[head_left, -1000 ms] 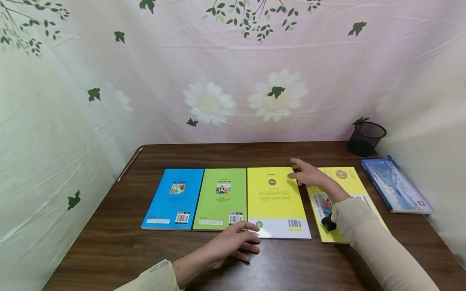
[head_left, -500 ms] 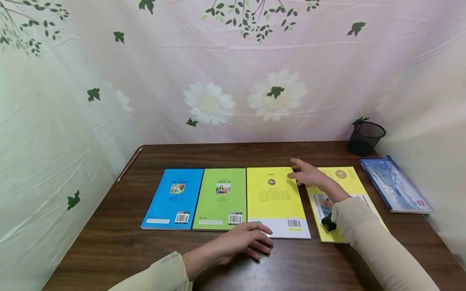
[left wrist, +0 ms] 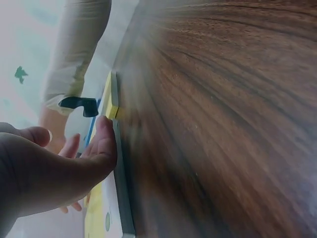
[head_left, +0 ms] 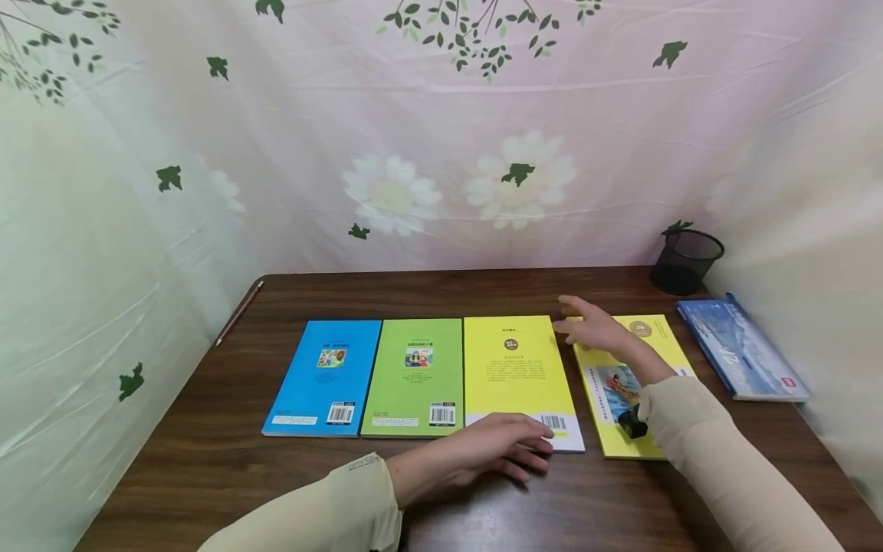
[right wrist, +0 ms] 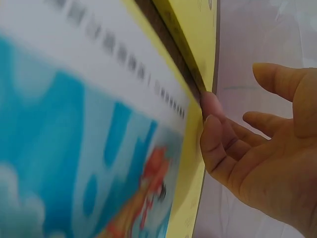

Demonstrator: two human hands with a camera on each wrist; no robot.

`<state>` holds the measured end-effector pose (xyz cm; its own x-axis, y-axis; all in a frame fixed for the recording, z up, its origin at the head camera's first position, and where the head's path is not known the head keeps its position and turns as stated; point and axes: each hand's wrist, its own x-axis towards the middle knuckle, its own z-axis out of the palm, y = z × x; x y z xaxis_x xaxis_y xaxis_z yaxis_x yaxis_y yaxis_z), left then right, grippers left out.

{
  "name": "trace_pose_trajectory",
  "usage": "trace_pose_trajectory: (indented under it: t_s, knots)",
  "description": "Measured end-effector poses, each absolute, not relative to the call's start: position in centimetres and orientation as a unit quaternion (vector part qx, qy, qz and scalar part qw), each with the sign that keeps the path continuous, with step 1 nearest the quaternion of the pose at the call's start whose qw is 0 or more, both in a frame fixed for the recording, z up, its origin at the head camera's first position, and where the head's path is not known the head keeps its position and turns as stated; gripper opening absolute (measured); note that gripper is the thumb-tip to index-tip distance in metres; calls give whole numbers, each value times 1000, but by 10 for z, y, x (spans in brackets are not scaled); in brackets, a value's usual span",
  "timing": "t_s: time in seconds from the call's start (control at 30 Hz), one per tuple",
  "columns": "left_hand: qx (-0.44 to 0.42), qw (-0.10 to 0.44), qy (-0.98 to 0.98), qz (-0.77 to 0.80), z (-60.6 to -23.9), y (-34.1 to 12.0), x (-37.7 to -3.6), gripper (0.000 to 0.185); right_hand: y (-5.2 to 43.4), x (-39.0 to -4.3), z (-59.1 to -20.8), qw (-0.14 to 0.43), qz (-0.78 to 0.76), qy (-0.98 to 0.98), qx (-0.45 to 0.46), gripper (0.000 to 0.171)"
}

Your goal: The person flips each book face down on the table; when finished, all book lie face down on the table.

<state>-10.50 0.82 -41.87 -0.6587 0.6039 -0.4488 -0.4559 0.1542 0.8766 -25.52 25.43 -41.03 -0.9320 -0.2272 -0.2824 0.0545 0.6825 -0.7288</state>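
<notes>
Several books lie side by side on the brown table: a blue book [head_left: 331,379], a green book [head_left: 414,383], a yellow book [head_left: 517,368] with a white lower band, and another yellow book [head_left: 624,391] bearing a picture. My left hand [head_left: 500,446] hovers by the lower edge of the white-banded one, fingers loosely bent, covering part of that band. Between the upper parts of both yellow books is my right hand [head_left: 596,330], fingers spread. In the right wrist view, its lower fingertips [right wrist: 210,106] are at the gap between these books. Neither hand grips anything.
A blue-and-white book [head_left: 741,349] lies at the right, with a black mesh pen holder [head_left: 686,262] behind it. A pencil [head_left: 239,313] rests along the left table edge. Printed cloth [head_left: 441,115] hangs around the table's back and sides.
My left hand has slid right along the books' lower edges, from the green book's corner to the white-banded yellow book. My right hand has barely moved; the books stay in place.
</notes>
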Motion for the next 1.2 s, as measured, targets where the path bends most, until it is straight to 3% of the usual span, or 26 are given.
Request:
trace_pose_trajectory:
  t_s: [0.3,0.6,1.2]
  knots:
    - [41,421,636,645,-424,30,-109,30,281,-256,-417,162,-364,916,-37,78]
    - [35,426,634,645,-424,49,-110,30,308,-254,-418,117,-247,960,-65,68]
    - [1,454,601,658,-420,78,-107,32,357,-248,-425,94,-170,981,11,69]
